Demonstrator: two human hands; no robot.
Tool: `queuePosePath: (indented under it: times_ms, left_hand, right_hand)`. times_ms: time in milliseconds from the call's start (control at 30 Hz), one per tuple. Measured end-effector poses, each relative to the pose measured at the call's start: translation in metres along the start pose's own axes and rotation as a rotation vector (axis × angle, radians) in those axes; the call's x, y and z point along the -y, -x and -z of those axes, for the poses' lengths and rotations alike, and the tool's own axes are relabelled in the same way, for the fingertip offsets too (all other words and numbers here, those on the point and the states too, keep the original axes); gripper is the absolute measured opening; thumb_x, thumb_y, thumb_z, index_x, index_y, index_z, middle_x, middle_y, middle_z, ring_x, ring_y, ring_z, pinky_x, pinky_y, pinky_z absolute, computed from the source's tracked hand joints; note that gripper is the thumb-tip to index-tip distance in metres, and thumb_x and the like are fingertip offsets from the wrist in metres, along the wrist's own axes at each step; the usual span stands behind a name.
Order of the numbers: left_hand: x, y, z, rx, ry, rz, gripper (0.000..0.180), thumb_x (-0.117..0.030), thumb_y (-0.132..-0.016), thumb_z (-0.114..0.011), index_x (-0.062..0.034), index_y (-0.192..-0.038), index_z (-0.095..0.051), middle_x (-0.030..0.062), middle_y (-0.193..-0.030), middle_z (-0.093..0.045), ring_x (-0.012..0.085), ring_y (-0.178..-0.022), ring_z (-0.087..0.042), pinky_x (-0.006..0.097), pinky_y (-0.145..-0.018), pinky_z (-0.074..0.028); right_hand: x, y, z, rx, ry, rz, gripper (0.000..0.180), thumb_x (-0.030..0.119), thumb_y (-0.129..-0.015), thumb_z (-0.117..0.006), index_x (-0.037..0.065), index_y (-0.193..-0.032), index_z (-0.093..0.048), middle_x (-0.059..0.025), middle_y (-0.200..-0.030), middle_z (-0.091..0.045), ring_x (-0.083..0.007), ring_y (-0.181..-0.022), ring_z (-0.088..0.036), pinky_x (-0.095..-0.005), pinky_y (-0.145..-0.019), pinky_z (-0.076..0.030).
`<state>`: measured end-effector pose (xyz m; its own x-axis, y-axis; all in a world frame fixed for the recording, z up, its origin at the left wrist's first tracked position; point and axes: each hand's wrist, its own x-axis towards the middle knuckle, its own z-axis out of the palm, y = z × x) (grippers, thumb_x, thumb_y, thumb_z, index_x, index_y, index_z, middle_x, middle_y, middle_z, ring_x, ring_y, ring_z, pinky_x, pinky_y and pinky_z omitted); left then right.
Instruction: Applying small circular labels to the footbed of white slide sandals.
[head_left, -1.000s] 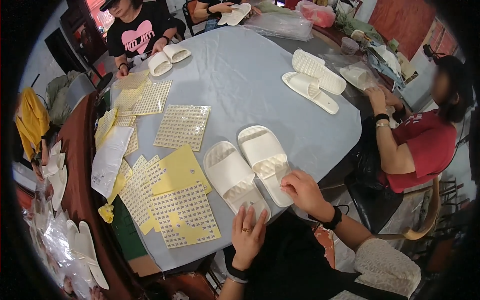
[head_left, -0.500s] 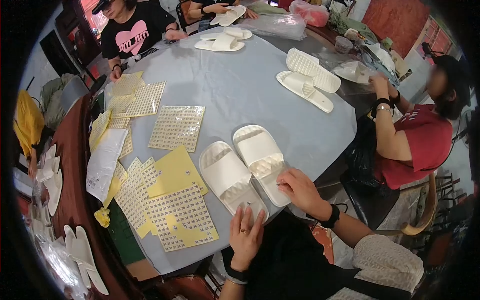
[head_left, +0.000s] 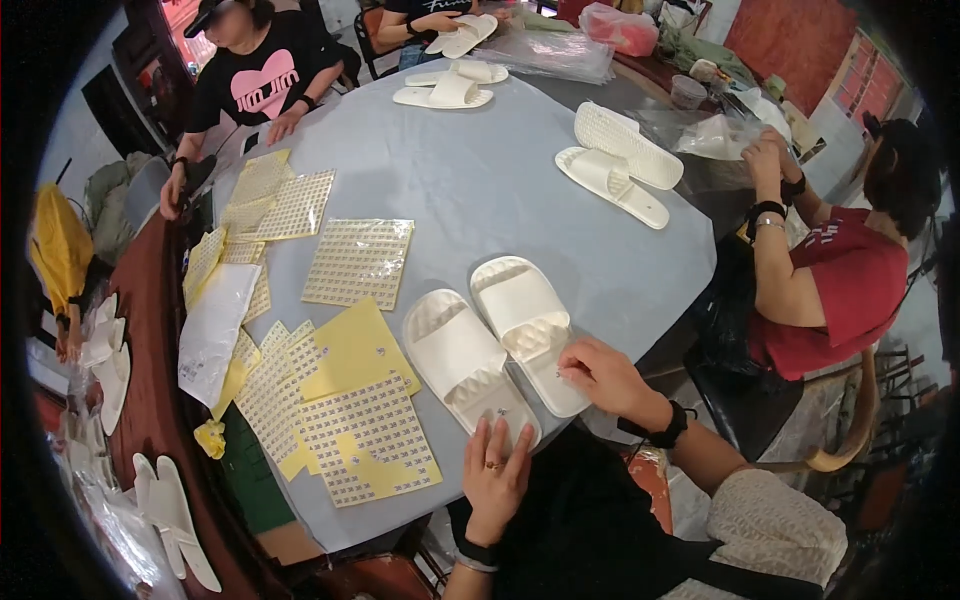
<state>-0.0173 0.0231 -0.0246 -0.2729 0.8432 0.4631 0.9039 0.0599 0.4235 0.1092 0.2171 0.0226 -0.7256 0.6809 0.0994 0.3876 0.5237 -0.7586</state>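
Observation:
A pair of white slide slippers lies side by side at the table's near edge, toes pointing away from me. My left hand [head_left: 496,478] rests on the heel of the left slipper [head_left: 458,350], fingers stretched out and pressing lightly. Just beyond those fingertips a small printed sticker [head_left: 503,411] sits on the insole. Over the heel of the right slipper [head_left: 518,300], my right hand [head_left: 612,382] has thumb and forefinger pinched together. A tiny dark-marked sticker seems to be at its fingertips, partly hidden. Left of the slippers, yellow sticker sheets [head_left: 368,440] overlap, some with labels peeled off.
More sticker sheets [head_left: 358,262] and a white plastic bag [head_left: 215,325] spread over the left side. Other slipper pairs [head_left: 615,180] stand farther back. Co-workers sit around the grey-covered table [head_left: 480,180]; one at right handles a clear bag [head_left: 718,137]. White slippers [head_left: 170,515] lie on a brown surface.
My right hand has shifted slightly at the right slipper's heel; my left hand stays put. The far-left co-worker has turned and moved both hands along the table edge.

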Motion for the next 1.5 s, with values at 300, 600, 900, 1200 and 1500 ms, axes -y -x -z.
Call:
queuePosePath:
  times_ms: [300, 600, 900, 1200, 1500]
  left_hand:
    - [0.001, 0.001, 0.001, 0.018, 0.010, 0.006, 0.051, -0.013, -0.076, -0.070, -0.0227, -0.124, -0.059, 0.0083, -0.130, -0.048, 0.0341, -0.124, -0.045, 0.046, -0.094, -0.042]
    - [0.000, -0.001, 0.003, -0.013, 0.017, 0.019, 0.058, -0.004, -0.066, -0.073, -0.0231, -0.120, -0.063, 0.0075, -0.127, -0.051, 0.0340, -0.122, -0.047, 0.045, -0.092, -0.046]
    - [0.002, 0.003, -0.002, -0.029, 0.035, 0.006, 0.060, -0.008, -0.067, -0.075, -0.0242, -0.123, -0.061, 0.0078, -0.128, -0.050, 0.0335, -0.122, -0.046, 0.044, -0.094, -0.045]
    - [0.004, 0.004, 0.001, -0.016, 0.028, -0.014, 0.051, -0.012, -0.077, -0.068, -0.0217, -0.126, -0.057, 0.0104, -0.131, -0.048, 0.0327, -0.123, -0.046, 0.045, -0.096, -0.043]
    - [0.003, 0.007, -0.001, -0.007, 0.033, 0.005, 0.061, -0.011, -0.074, -0.069, -0.0242, -0.131, -0.053, 0.0091, -0.131, -0.047, 0.0327, -0.126, -0.043, 0.045, -0.098, -0.042]
  right_hand:
    - [0.008, -0.003, -0.010, -0.035, 0.248, 0.054, 0.006, 0.008, -0.083, -0.058, 0.005, -0.087, -0.054, -0.0109, -0.089, -0.054, -0.0327, -0.080, -0.056, -0.0387, -0.069, -0.046]
    - [0.017, 0.009, -0.030, -0.223, 0.421, 0.127, 0.008, 0.003, -0.079, -0.055, 0.004, -0.086, -0.054, -0.0130, -0.094, -0.055, -0.0328, -0.092, -0.052, -0.0414, -0.085, -0.038]
    - [0.015, 0.024, -0.028, -0.313, 0.351, 0.289, 0.017, -0.003, -0.078, -0.054, 0.001, -0.094, -0.053, -0.0164, -0.102, -0.058, -0.0350, -0.098, -0.054, -0.0413, -0.088, -0.041]
    - [0.042, 0.001, -0.024, 0.116, 0.031, 0.368, 0.007, 0.005, -0.087, -0.053, 0.001, -0.091, -0.048, -0.0178, -0.090, -0.053, -0.0375, -0.087, -0.052, -0.0421, -0.074, -0.042]
    - [0.038, -0.020, -0.043, 0.341, 0.147, 0.313, 0.009, 0.006, -0.083, -0.058, 0.008, -0.085, -0.049, -0.0133, -0.085, -0.049, -0.0338, -0.085, -0.049, -0.0409, -0.073, -0.039]
